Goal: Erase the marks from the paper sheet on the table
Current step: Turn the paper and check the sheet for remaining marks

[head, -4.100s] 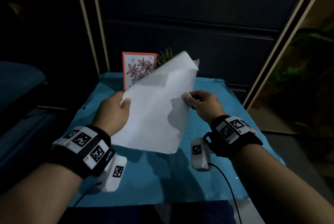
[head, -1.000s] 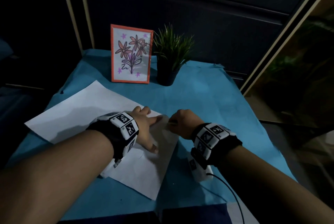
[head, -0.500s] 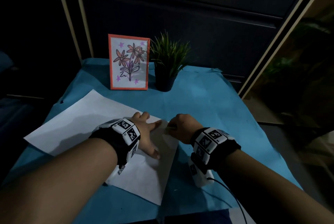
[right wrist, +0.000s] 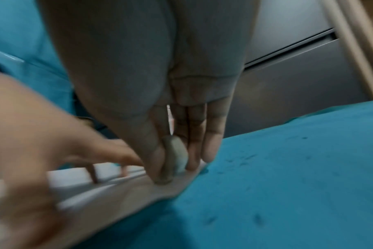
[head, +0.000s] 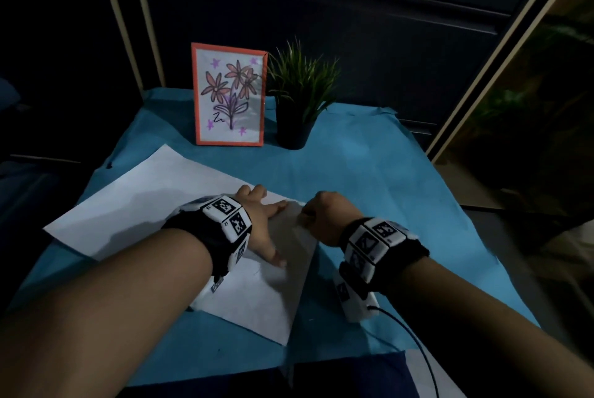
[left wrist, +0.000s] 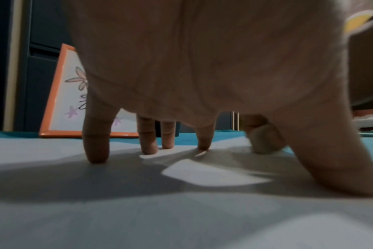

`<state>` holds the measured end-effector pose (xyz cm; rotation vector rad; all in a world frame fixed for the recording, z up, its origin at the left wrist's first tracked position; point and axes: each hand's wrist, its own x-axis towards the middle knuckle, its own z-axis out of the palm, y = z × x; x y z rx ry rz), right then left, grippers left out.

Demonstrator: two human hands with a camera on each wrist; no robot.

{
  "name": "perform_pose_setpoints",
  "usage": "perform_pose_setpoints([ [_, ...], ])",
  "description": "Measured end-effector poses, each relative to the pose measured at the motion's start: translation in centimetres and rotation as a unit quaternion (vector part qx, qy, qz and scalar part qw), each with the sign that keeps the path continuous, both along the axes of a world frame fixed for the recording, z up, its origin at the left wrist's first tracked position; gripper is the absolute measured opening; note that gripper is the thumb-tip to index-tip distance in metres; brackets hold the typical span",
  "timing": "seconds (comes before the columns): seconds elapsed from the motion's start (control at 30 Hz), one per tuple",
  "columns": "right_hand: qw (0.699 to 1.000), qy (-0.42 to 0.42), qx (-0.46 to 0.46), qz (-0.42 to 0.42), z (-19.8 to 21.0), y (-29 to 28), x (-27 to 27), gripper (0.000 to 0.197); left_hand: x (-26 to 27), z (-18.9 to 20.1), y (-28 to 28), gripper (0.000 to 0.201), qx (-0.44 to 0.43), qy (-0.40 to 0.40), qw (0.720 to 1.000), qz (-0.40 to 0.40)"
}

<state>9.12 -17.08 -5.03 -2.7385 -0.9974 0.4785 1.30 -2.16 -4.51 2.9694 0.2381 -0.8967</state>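
Note:
A white paper sheet (head: 135,205) lies flat and skewed on the blue-covered table (head: 369,172). My left hand (head: 263,224) presses down on its right part with fingers spread and straight; the fingertips (left wrist: 96,155) touch the paper (left wrist: 181,210). My right hand (head: 324,214) sits at the sheet's far right corner, fingers curled round a small whitish eraser (right wrist: 178,155) that is pressed against the paper (right wrist: 138,190). From the left wrist view the eraser (left wrist: 264,143) shows beside my index finger. No marks are plainly visible on the sheet.
An orange-framed flower drawing (head: 229,95) and a small potted plant (head: 297,102) stand at the table's back edge. Dark cabinet doors rise behind them. A cable (head: 414,343) trails from my right wrist camera toward the front edge.
Since 4 s ago the sheet went from held up in both hands to lying flat. In the last second both hands stay in place, with only a slight view shift.

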Motion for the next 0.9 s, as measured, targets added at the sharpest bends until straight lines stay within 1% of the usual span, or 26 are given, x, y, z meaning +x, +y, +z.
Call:
perform_pose_setpoints([
  [0.03,1.000,0.000,-0.009,0.008,-0.1,-0.2,-0.7,0.035,0.1,0.0,0.0,0.120,0.001,0.004,1.000,0.002],
  [0.07,1.000,0.000,-0.013,0.020,-0.2,-0.5,-1.4,0.033,0.1,0.0,0.0,0.120,0.002,0.005,1.000,0.002],
  [0.13,0.999,0.004,-0.017,0.043,-0.2,-0.7,-1.6,0.021,0.2,0.0,0.0,0.121,0.003,0.005,1.000,0.001],
  [0.23,1.000,0.002,0.003,0.013,0.1,-0.4,0.1,0.019,0.1,-0.1,0.1,0.118,-0.004,-0.002,1.000,0.002],
  [0.3,1.000,-0.009,0.014,0.004,0.1,-0.2,0.5,0.012,0.1,-0.1,0.1,0.118,-0.007,-0.003,1.000,0.004],
  [0.43,0.999,0.000,0.000,0.040,-0.3,-0.6,-1.6,0.013,0.2,-0.1,0.1,0.121,-0.001,0.000,1.000,0.006],
  [0.57,1.000,0.014,-0.001,0.028,0.0,-0.7,-0.5,0.015,0.2,-0.2,0.1,0.121,-0.010,-0.008,1.000,0.006],
  [0.67,0.999,-0.003,0.012,0.031,0.1,-0.3,-0.2,0.016,-0.2,-0.2,0.2,0.115,-0.031,-0.035,0.999,-0.004],
  [0.73,0.999,-0.014,0.018,0.040,0.2,0.0,-0.9,0.014,-0.5,-0.3,0.2,0.111,-0.027,-0.046,0.999,-0.012],
  [0.83,0.998,-0.017,0.022,0.048,-0.3,-0.1,-1.6,0.017,-0.5,-0.3,0.2,0.118,-0.011,-0.022,1.000,-0.013],
  [0.9,0.997,-0.006,0.005,0.072,-0.5,-0.4,-2.5,0.017,-0.3,-0.3,0.2,0.122,-0.009,-0.007,1.000,-0.010],
])
